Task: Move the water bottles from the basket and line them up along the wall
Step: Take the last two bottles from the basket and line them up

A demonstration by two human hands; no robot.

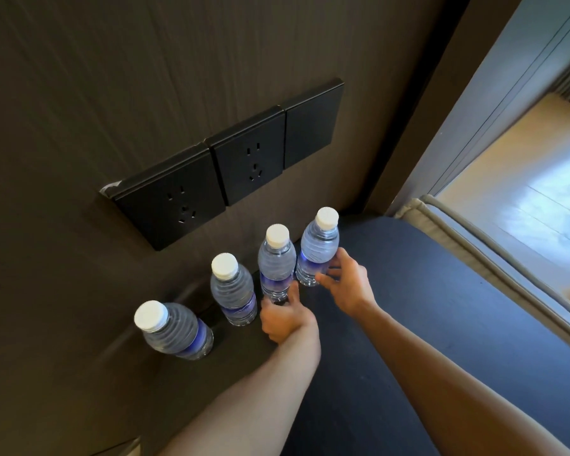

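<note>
Several clear water bottles with white caps and purple labels stand upright in a row on a dark counter against the brown wall. The leftmost bottle and the second bottle stand free. My left hand grips the third bottle at its base. My right hand holds the rightmost bottle low on its side, thumb and fingers touching it. No basket is in view.
A black panel with two power sockets sits on the wall just above the bottles. The counter ends at the right, where a padded grey edge runs beside it. Pale floor lies beyond.
</note>
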